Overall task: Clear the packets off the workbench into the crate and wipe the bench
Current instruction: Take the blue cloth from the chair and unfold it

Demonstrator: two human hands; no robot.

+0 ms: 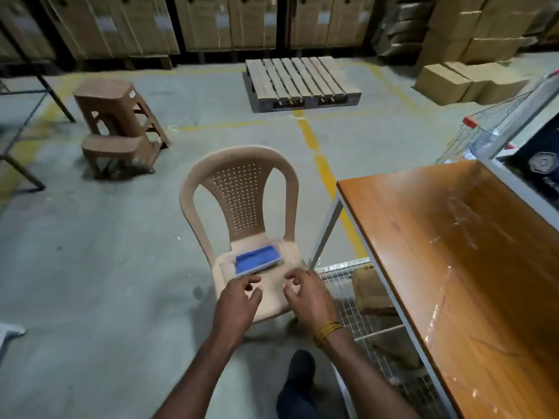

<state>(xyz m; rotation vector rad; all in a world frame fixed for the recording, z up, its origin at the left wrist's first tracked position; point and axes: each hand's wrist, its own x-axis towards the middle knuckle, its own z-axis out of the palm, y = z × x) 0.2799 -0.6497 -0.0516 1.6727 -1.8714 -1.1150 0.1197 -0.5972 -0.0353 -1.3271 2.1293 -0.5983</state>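
Packets look cleared off the workbench (438, 252); wiping remains, both hands (239, 300) (308, 294) loosely curled, empty, above the chair's (242, 189) front edge

A beige plastic chair (242, 207) on the concrete floor (106, 252) carries a clear packet (257, 261) with blue contents.

A warehouse: stacked cartons (115, 25), 1 wooden pallet (299, 83) (yellow floor lines (325, 173) too).
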